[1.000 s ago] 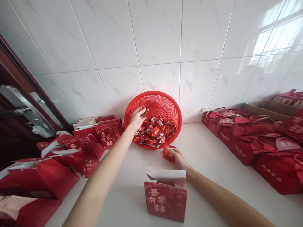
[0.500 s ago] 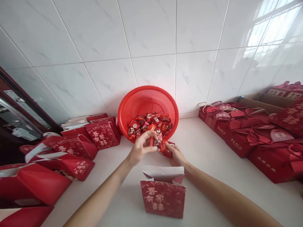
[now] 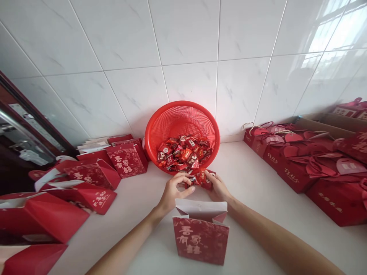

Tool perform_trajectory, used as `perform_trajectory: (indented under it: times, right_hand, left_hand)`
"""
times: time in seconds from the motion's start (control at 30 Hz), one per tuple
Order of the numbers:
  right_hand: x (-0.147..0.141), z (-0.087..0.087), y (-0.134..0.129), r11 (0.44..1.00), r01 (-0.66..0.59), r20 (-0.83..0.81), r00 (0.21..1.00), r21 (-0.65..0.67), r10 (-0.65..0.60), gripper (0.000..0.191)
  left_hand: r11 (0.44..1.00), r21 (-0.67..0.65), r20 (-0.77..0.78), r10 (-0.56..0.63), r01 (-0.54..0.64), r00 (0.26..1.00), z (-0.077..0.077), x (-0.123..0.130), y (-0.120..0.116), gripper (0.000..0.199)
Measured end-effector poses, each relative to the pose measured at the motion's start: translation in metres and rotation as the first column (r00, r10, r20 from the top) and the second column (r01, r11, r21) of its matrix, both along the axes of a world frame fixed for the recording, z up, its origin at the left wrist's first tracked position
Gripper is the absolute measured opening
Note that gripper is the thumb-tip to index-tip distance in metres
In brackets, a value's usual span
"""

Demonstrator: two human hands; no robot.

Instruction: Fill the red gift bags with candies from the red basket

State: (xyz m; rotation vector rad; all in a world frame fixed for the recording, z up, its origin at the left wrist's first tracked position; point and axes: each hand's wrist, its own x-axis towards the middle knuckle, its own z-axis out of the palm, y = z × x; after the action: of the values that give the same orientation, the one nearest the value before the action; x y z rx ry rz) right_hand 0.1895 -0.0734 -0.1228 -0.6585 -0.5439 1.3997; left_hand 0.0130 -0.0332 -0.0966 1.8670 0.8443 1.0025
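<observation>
My right hand (image 3: 219,187) is closed on several red wrapped candies (image 3: 207,178) in front of the basket. Beside it, my left hand (image 3: 174,191) curls its thumb and fingers around a small wrapped candy (image 3: 192,181), close against those in the right hand. Just behind the hands, a red plastic basket (image 3: 210,114) leans tilted toward me, with a heap of red and brown wrapped candies (image 3: 183,152) in its lower part. Nearer me, a red paper gift box (image 3: 202,240) with white Chinese lettering stands upright, its top open.
Several red gift boxes (image 3: 126,160) stand along the left, some with raised flaps. On the right are rows of closed red boxes (image 3: 295,172) with ribbon handles, beside a cardboard carton (image 3: 329,126). A white tiled wall (image 3: 189,34) rises behind the white tabletop (image 3: 137,221).
My left hand has come down and away from the basket's candies, toward my right hand, with a candy in its fingers. The right hand keeps its candies. The view has shifted slightly.
</observation>
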Motion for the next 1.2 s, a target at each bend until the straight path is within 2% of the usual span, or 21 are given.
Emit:
perform_trajectory:
  times: [0.2, 0.43, 0.63, 0.8, 0.97, 1.2]
  right_hand:
    - [-0.002, 0.010, -0.005, 1.000, -0.014, 0.009, 1.000, -0.010, 0.014, 0.049]
    - [-0.001, 0.006, -0.007, 1.000, -0.011, 0.038, 0.999, -0.027, 0.012, 0.043]
    - [0.001, 0.008, -0.006, 0.997, -0.025, 0.048, 0.998, -0.072, 0.028, 0.038]
    - [-0.001, 0.014, -0.006, 0.997, -0.050, 0.030, 0.998, -0.061, 0.052, 0.020]
    - [-0.004, 0.021, -0.012, 0.997, -0.081, 0.080, 0.994, -0.001, 0.080, 0.019]
    - [-0.003, 0.020, -0.015, 0.996, -0.086, 0.063, 0.994, -0.012, 0.087, 0.035]
  left_hand:
    - [0.976, -0.214, 0.114, -0.022, 0.046, 0.993, 0.000, 0.002, -0.003, 0.030]
    - [0.991, -0.132, 0.142, 0.013, 0.006, 0.990, 0.007, 0.008, -0.012, 0.021]
    - [0.963, -0.265, 0.141, 0.097, -0.057, 0.985, 0.009, 0.009, -0.014, 0.030]
    - [0.962, -0.265, 0.167, 0.114, -0.067, 0.979, 0.008, 0.008, -0.013, 0.029]
    - [0.926, -0.373, 0.208, 0.138, -0.052, 0.968, 0.002, 0.008, -0.011, 0.057]
    - [0.920, -0.390, 0.226, 0.131, -0.033, 0.965, -0.001, 0.007, -0.011, 0.071]
